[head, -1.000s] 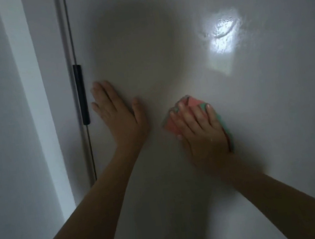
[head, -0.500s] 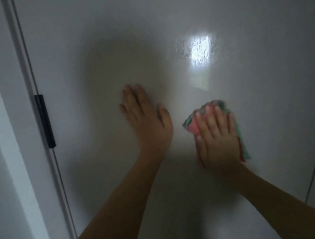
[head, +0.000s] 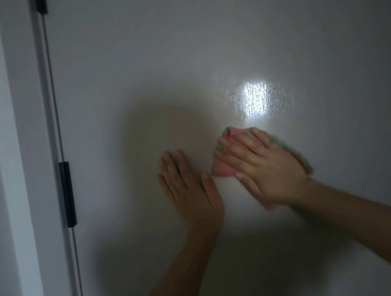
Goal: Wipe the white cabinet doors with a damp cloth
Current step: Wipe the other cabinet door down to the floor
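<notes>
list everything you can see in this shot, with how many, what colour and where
cabinet door: one, white, fills most of the view
cloth: one, pink with green edge, flat on the door under the right hand
black hinge pieces: two, black, on the door's left edge, one at mid height, one at the top
light reflection: one, bright white, on the door above the cloth
wall strip: one, white, far left
left hand: one, flat on the door, left of the cloth
right hand: one, pressing the cloth against the door
</notes>
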{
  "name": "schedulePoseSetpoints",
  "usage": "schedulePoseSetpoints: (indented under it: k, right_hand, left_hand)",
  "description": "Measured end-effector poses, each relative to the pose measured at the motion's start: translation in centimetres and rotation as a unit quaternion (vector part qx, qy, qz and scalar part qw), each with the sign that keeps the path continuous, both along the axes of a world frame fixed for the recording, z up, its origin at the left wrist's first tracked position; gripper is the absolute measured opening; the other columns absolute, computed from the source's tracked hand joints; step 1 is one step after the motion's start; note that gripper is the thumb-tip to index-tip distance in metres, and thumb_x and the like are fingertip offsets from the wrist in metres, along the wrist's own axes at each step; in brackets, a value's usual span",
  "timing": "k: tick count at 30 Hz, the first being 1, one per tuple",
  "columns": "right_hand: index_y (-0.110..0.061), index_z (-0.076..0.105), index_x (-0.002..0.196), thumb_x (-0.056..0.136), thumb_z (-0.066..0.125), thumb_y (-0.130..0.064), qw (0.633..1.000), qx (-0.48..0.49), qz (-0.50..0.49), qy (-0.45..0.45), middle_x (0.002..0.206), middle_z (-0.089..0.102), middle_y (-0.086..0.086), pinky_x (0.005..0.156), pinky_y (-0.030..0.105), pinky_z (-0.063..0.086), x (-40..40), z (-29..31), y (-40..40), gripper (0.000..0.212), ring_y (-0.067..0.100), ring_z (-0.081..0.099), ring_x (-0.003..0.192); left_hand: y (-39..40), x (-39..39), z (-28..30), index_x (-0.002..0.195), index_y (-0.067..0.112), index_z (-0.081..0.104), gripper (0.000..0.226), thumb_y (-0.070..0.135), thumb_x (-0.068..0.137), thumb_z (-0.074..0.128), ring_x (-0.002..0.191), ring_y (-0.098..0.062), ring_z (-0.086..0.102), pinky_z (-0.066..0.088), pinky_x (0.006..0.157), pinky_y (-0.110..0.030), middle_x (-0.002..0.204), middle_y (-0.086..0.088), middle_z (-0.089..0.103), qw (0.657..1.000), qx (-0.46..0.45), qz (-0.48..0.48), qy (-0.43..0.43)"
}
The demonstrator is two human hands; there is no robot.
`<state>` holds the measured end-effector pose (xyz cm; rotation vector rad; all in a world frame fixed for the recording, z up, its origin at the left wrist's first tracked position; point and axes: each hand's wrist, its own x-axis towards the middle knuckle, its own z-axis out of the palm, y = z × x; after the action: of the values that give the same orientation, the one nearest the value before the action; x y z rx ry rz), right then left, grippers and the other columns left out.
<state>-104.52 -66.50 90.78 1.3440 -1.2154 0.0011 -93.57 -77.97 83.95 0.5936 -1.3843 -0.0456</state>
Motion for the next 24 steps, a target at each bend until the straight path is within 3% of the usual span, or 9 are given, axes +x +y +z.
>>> schedulePoseSetpoints:
  k: [2,4,7,10,12,15,18,22,24]
  right_hand:
    - [-0.015,0.036,0.146,0.096,0.037,-0.029,0.999,-0.045,0.001,-0.017,0.152,0.033,0.008,0.116,0.047,0.018,-0.6,3.6,-0.1,0.052,0.030,0.027,0.142]
    - [-0.016,0.032,0.148,0.096,0.035,-0.029,0.984,-0.144,0.013,-0.108,0.154,0.030,0.008,0.117,0.045,0.013,0.3,6.5,-1.0,0.053,0.028,0.023,0.143]
    - [-0.016,0.035,0.147,0.095,0.038,-0.030,0.962,-0.213,0.030,-0.170,0.154,0.030,0.007,0.117,0.046,0.009,2.5,6.7,-3.1,0.054,0.029,0.021,0.144]
    - [-0.017,0.046,0.140,0.088,0.044,-0.029,0.996,-0.060,0.026,-0.057,0.150,0.037,0.006,0.116,0.050,0.013,2.2,2.1,-2.7,0.053,0.031,0.023,0.143]
    - [-0.019,0.048,0.139,0.091,0.041,-0.031,0.998,0.054,-0.004,0.024,0.149,0.040,0.003,0.115,0.048,0.016,1.2,-1.5,-0.6,0.051,0.028,0.027,0.142]
    - [-0.017,0.053,0.134,0.090,0.040,-0.032,0.995,0.085,-0.012,0.046,0.142,0.048,0.004,0.112,0.044,0.023,-2.0,-2.7,3.4,0.049,0.027,0.047,0.130]
    - [-0.012,0.037,0.143,0.095,0.032,-0.030,0.995,-0.056,-0.026,-0.072,0.147,0.039,0.014,0.116,0.045,0.016,-6.1,-0.5,7.0,0.052,0.031,0.033,0.139]
    - [-0.009,0.026,0.149,0.098,0.024,-0.029,0.909,-0.302,-0.041,-0.284,0.155,0.024,0.016,0.118,0.047,0.008,-5.8,0.0,6.1,0.054,0.032,0.015,0.145]
    - [-0.008,0.028,0.148,0.097,0.027,-0.028,0.919,-0.284,-0.023,-0.274,0.155,0.021,0.016,0.117,0.050,0.009,-3.9,-3.6,4.5,0.055,0.035,0.015,0.144]
  left_hand:
    - [0.0,0.2,0.0,0.143,-0.003,0.033,0.057,0.026,0.094,0.031,0.141,-0.031,0.021,0.011,0.117,-0.047,0.150,-0.022,0.030,1.000,-0.002,-0.023,0.014]
    - [0.1,0.3,0.1,0.143,-0.002,0.032,0.057,0.026,0.093,0.031,0.142,-0.030,0.021,0.008,0.117,-0.044,0.151,-0.020,0.029,0.999,-0.001,-0.035,0.022]
    - [0.1,0.3,0.2,0.141,-0.003,0.035,0.056,0.024,0.092,0.032,0.140,-0.029,0.022,0.008,0.116,-0.041,0.149,-0.020,0.030,0.998,-0.002,-0.042,0.036]
    - [0.4,0.5,0.5,0.140,-0.006,0.037,0.057,0.025,0.092,0.030,0.139,-0.031,0.025,0.007,0.116,-0.041,0.149,-0.017,0.028,0.998,0.005,-0.052,0.041]
    - [0.8,0.9,0.9,0.139,-0.008,0.038,0.059,0.026,0.092,0.030,0.139,-0.036,0.027,0.011,0.115,-0.046,0.148,-0.023,0.031,0.998,0.017,-0.053,0.030]
    - [2.0,1.3,1.4,0.137,-0.010,0.039,0.061,0.028,0.091,0.031,0.137,-0.041,0.030,0.018,0.114,-0.051,0.146,-0.028,0.033,0.999,0.030,-0.040,0.013]
    - [3.1,1.3,1.5,0.139,-0.008,0.038,0.063,0.031,0.090,0.031,0.138,-0.041,0.028,0.019,0.114,-0.052,0.147,-0.028,0.031,0.998,0.040,-0.053,-0.003]
    - [5.1,-0.4,1.7,0.140,-0.007,0.037,0.063,0.031,0.090,0.031,0.140,-0.039,0.027,0.016,0.115,-0.052,0.149,-0.026,0.030,0.998,0.027,-0.051,-0.026]
    - [6.7,-1.9,1.7,0.139,-0.006,0.039,0.059,0.027,0.090,0.036,0.139,-0.039,0.028,0.016,0.115,-0.052,0.148,-0.026,0.033,0.998,0.013,-0.043,-0.034]
